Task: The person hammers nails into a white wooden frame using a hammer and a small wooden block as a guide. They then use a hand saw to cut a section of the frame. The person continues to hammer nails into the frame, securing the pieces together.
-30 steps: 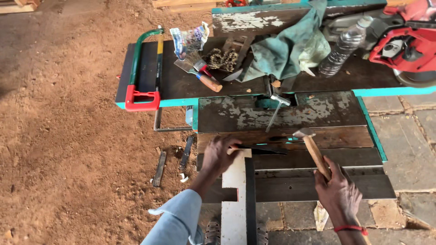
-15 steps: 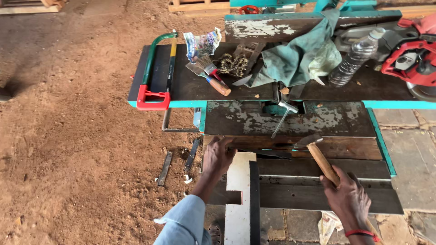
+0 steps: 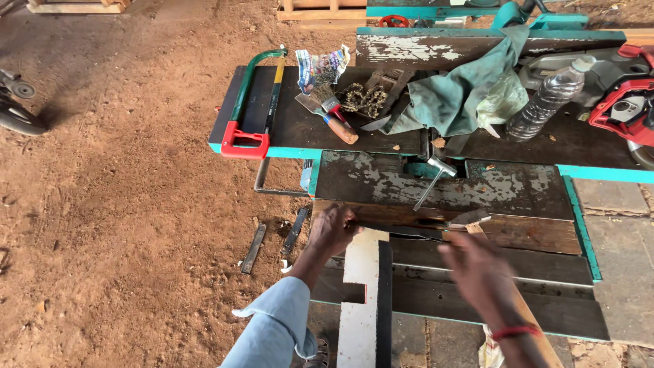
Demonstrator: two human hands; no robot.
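Note:
My left hand [image 3: 332, 229] presses down at the top end of a white notched board [image 3: 361, 286], which lies beside a dark metal strip [image 3: 385, 300] on the dark wooden planks of the bench [image 3: 531, 235]. My right hand [image 3: 480, 267] is blurred with motion and is closed around the wooden handle of a hammer [image 3: 470, 221]. The hammer's head sits low over the plank, just right of my left hand. The handle runs back under my right wrist, which wears a red band.
Further back on the bench lie a green hacksaw with a red handle [image 3: 248, 102], a wire brush [image 3: 334, 116], a green cloth [image 3: 456, 95], a plastic bottle [image 3: 548, 102], a red power tool [image 3: 627, 109] and a metal T-handle [image 3: 436, 178]. Metal bars [image 3: 253, 249] lie on the dirt at left.
My right hand has moved forward and left with the hammer, and the head has come down toward the plank. My left hand has stayed on the board's end.

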